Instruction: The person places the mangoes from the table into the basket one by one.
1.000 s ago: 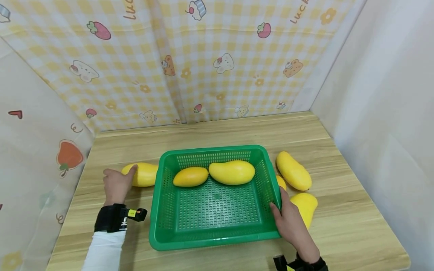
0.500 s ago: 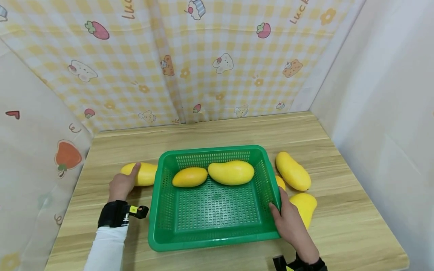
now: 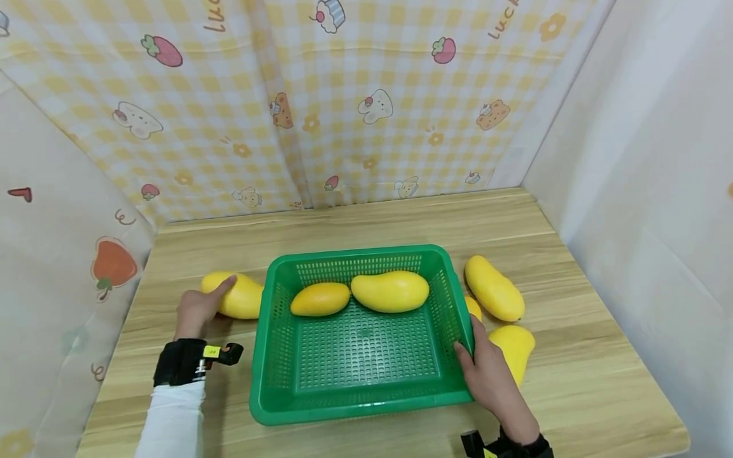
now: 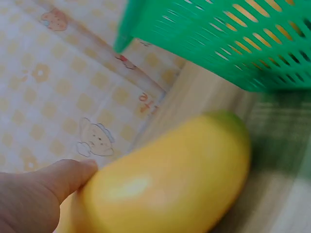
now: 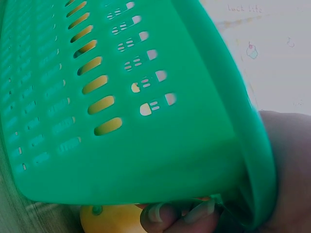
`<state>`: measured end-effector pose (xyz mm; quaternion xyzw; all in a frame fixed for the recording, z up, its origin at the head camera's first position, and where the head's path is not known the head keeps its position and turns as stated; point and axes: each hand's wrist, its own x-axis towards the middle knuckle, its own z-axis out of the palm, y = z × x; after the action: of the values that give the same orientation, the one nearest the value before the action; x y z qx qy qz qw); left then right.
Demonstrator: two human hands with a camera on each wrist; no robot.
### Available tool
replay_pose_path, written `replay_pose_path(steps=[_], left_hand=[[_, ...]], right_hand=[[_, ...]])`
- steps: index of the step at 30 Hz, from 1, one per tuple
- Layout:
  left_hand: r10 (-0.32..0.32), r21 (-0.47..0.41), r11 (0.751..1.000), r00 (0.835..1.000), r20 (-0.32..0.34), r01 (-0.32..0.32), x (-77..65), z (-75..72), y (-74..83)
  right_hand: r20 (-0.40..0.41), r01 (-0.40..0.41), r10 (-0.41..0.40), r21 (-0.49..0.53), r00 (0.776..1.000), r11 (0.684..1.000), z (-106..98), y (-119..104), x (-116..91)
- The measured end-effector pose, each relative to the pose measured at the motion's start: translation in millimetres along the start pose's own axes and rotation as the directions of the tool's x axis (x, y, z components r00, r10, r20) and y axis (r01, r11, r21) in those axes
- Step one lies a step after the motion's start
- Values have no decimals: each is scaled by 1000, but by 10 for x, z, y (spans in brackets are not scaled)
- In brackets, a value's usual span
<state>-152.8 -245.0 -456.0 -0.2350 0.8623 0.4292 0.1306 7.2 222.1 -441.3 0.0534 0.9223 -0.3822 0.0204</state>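
Observation:
At the left of the table, my left hand (image 3: pixel 197 308) grips a yellow mango (image 3: pixel 243 299), its thumb across the top; the other fingers are hidden. In the left wrist view this mango (image 4: pixel 170 179) shows a green tip, near the basket's wall (image 4: pixel 204 48). My right hand (image 3: pixel 495 375) holds the right rim of a green plastic basket (image 3: pixel 366 359), thumb inside and fingers outside. The right wrist view shows fingertips (image 5: pixel 180 218) curled below the basket's wall (image 5: pixel 160 160). Two mangoes lie along the basket's back: a smaller orange-yellow one (image 3: pixel 321 299) and a larger yellow one (image 3: pixel 390 291).
Right of the basket lie a long yellow mango (image 3: pixel 495 289), another (image 3: pixel 514 350) partly behind my right hand, and an orange-yellow one (image 3: pixel 474 308) mostly hidden by the rim. A checked curtain (image 3: pixel 343 127) hangs behind the wooden table (image 3: pixel 601 381), with pale cloths at both sides.
My left hand has shifted first right, then back left, along the mango. The mango has turned slightly, its right end now closer to the front. Basket and right hand stay put.

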Motion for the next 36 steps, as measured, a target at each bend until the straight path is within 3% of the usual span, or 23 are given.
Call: replay_pose_path(steps=[6, 13, 21, 26, 31, 36], left_hand=[[22, -68, 997, 1000, 16, -21, -62, -170, 116], [132, -106, 985, 991, -34, -135, -186, -330, 217], [291, -44, 953, 946, -145, -300, -328, -428, 328], [434, 28, 900, 890, -141, -435, -424, -469, 439], [572, 104, 820, 808, -141, -563, -492, -485, 555], [666, 111, 746, 731, -146, -657, -645, -466, 689]], right_hand=[[-22, 30, -30, -9, 999, 1000, 19, 16, -4], [-24, 40, -41, -12, 999, 999, 35, 38, -13], [-25, 49, -49, -24, 998, 999, 32, 38, -1], [-22, 48, -48, -19, 999, 999, 23, 29, 11], [-20, 39, -39, -13, 999, 999, 24, 15, 15], [-22, 35, -35, -8, 999, 999, 17, 17, 9]])
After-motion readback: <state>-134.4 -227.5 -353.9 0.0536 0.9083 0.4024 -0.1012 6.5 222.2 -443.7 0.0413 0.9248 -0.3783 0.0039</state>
